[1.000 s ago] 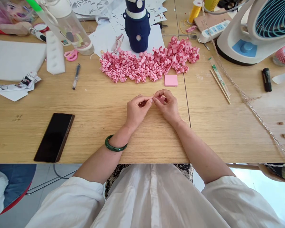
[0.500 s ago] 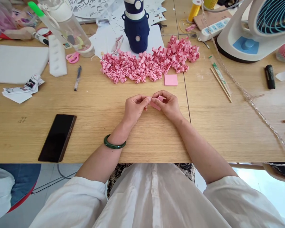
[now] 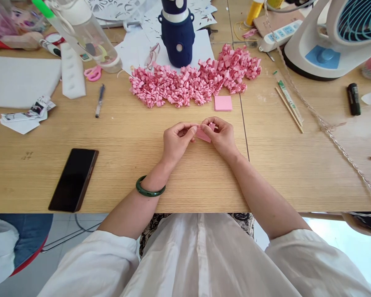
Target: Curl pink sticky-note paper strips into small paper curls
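Between my two hands is a small piece of pink paper (image 3: pixel 203 135), held above the wooden table. My left hand (image 3: pixel 178 140) pinches its left end between thumb and forefinger. Closed on its other side is my right hand (image 3: pixel 220 136), whose fingers hide part of the paper. Just beyond the hands lies a small stack of square pink paper (image 3: pixel 223 103). Behind that stretches a long heap of curled pink paper flowers (image 3: pixel 179 87).
A dark blue bottle (image 3: pixel 177 45) stands behind the heap. To the left are a phone (image 3: pixel 74 179), a pen (image 3: pixel 100 101), pink scissors (image 3: pixel 93 73) and a clear bottle (image 3: pixel 95 41). On the right are chopsticks (image 3: pixel 289 109), a black marker (image 3: pixel 354 99) and a fan (image 3: pixel 309 49).
Slightly more of the pink paper shows between my hands, and my fingertips have shifted a little apart. The whole view has moved slightly.
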Available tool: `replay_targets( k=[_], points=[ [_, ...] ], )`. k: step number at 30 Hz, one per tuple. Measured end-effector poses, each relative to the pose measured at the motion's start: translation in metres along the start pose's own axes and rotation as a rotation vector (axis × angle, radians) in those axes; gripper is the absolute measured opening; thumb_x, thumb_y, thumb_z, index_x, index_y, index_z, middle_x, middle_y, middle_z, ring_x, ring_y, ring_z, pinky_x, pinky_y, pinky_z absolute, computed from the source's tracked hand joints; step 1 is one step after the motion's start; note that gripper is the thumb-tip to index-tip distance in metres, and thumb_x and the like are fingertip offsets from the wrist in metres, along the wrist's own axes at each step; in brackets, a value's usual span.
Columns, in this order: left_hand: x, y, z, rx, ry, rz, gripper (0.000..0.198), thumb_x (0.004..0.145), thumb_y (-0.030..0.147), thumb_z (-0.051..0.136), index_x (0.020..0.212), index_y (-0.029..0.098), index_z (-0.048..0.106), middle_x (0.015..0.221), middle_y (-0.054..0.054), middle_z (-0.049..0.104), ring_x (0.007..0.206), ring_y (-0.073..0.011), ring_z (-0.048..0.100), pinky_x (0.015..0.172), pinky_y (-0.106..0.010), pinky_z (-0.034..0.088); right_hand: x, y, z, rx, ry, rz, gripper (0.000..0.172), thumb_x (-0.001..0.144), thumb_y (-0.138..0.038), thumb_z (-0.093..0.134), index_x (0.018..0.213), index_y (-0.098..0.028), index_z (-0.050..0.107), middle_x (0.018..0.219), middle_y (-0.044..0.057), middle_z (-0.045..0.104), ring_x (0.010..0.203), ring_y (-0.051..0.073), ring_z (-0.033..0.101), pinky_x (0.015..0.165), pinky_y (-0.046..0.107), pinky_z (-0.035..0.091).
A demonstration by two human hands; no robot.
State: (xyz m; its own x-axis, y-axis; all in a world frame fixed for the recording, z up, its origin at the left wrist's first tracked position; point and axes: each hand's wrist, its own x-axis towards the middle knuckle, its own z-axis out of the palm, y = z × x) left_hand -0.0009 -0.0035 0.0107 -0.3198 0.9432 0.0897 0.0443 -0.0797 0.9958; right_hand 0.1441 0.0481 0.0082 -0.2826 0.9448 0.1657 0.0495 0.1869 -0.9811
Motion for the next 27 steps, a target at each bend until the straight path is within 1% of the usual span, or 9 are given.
replay_targets(
  k=[5, 12, 16, 21, 27],
  points=[
    [0.0007, -0.0021, -0.0002, 0.029, 0.01, -0.015, 0.014, 0.077, 0.031, 0.076, 0.082, 0.018, 0.077, 0.079, -0.001, 0.075, 0.059, -0.0092, 0.063, 0.056, -0.022, 0.057, -0.0001, 0.0004, -0.0003, -0.035, -0.024, -0.019, 0.013, 0.081, -0.032, 0.068, 0.077, -0.02, 0.066, 0.081, 0.001, 0.069, 0.08, 0.015, 0.059, 0.078, 0.032, 0.045],
    [0.0014, -0.0018, -0.0005, 0.032, 0.025, -0.009, 0.007, 0.075, 0.025, 0.074, 0.076, 0.018, 0.075, 0.071, 0.0, 0.073, 0.054, -0.0092, 0.06, 0.053, -0.022, 0.055, -0.0004, 0.0001, -0.0012, -0.069, -0.041, -0.038, 0.009, 0.082, -0.027, 0.068, 0.077, -0.02, 0.066, 0.082, 0.001, 0.068, 0.08, 0.016, 0.058, 0.078, 0.032, 0.043],
    [0.0013, -0.0008, -0.0014, 0.117, 0.042, 0.012, 0.006, 0.075, 0.025, 0.073, 0.074, 0.018, 0.073, 0.069, 0.001, 0.072, 0.055, -0.0097, 0.06, 0.055, -0.023, 0.052, -0.0013, -0.0012, -0.0008, -0.109, -0.043, -0.05, 0.008, 0.082, -0.027, 0.069, 0.078, -0.02, 0.067, 0.083, 0.001, 0.069, 0.08, 0.016, 0.057, 0.077, 0.033, 0.043],
    [0.0002, 0.0028, -0.002, 0.262, 0.11, 0.113, 0.006, 0.074, 0.021, 0.073, 0.07, 0.019, 0.069, 0.067, 0.002, 0.069, 0.057, -0.0088, 0.057, 0.057, -0.022, 0.047, -0.0026, -0.0027, 0.0001, -0.123, -0.068, -0.112, 0.009, 0.085, -0.029, 0.072, 0.079, -0.022, 0.07, 0.085, 0.002, 0.07, 0.086, 0.018, 0.059, 0.078, 0.033, 0.046],
    [-0.0025, 0.0021, -0.0012, 0.33, 0.113, 0.278, 0.006, 0.076, 0.017, 0.07, 0.071, 0.018, 0.068, 0.068, 0.003, 0.066, 0.057, -0.0075, 0.054, 0.057, -0.02, 0.045, -0.003, -0.0002, 0.0008, -0.17, -0.033, -0.216, 0.01, 0.087, -0.023, 0.072, 0.077, -0.022, 0.071, 0.082, 0.001, 0.069, 0.083, 0.018, 0.058, 0.084, 0.035, 0.046]
  ],
)
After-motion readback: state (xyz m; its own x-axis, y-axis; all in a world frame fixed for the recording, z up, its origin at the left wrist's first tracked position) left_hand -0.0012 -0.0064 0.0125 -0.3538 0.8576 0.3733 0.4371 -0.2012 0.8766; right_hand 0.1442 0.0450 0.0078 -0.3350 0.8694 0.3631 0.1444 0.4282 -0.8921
